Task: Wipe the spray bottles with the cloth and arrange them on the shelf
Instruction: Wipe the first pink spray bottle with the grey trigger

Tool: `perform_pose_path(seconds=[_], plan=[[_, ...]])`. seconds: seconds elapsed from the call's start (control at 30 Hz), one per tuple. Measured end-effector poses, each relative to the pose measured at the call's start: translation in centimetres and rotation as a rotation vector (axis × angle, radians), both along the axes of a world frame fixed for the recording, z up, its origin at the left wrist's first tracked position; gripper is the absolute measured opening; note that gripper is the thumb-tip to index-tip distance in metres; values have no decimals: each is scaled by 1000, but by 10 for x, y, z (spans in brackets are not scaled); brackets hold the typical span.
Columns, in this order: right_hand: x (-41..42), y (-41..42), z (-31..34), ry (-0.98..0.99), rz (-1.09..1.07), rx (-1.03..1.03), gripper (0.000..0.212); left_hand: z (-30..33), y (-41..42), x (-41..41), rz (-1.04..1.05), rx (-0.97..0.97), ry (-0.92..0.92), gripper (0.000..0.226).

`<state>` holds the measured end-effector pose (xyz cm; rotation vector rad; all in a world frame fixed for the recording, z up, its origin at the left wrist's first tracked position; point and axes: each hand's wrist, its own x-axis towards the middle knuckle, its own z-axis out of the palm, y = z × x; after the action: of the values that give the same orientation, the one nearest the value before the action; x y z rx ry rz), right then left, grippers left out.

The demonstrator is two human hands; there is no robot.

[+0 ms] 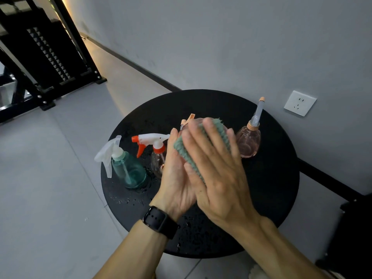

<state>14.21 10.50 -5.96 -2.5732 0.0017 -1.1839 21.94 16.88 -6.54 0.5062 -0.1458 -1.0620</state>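
Note:
Over the round black table (267, 198), my left hand (175, 178) holds a pinkish spray bottle with a peach trigger (188, 120) from the left side. My right hand (219, 178) lays a green cloth (182, 147) over that bottle, with the fingers stretched across the cloth and the thumb at its lower edge. Most of the bottle is hidden by the cloth and my hands. Three more bottles stand on the table: a teal one with a white trigger (128, 170), a clear one with an orange and white trigger (158, 158), and a pink one with a long nozzle (248, 141).
Water drops lie on the table's front and left part. A black metal shelf rack (50, 57) stands on the floor at the far left. The grey wall carries a socket (300, 102) just behind the table. A dark object (352, 238) sits at the lower right.

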Motion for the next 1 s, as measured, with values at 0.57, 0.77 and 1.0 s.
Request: perform_pose_path(seconds=[0.57,0.77,1.0], plan=[[-4,-4,3,50,-10,-31,46,-1,1,5,16,32,-99,67],[-5,-16,11,47,29,184,50,7,-2,6,20,121,-212,63],[-5,-6,6,74,2,58,46,11,3,4,14,112,-190,62]])
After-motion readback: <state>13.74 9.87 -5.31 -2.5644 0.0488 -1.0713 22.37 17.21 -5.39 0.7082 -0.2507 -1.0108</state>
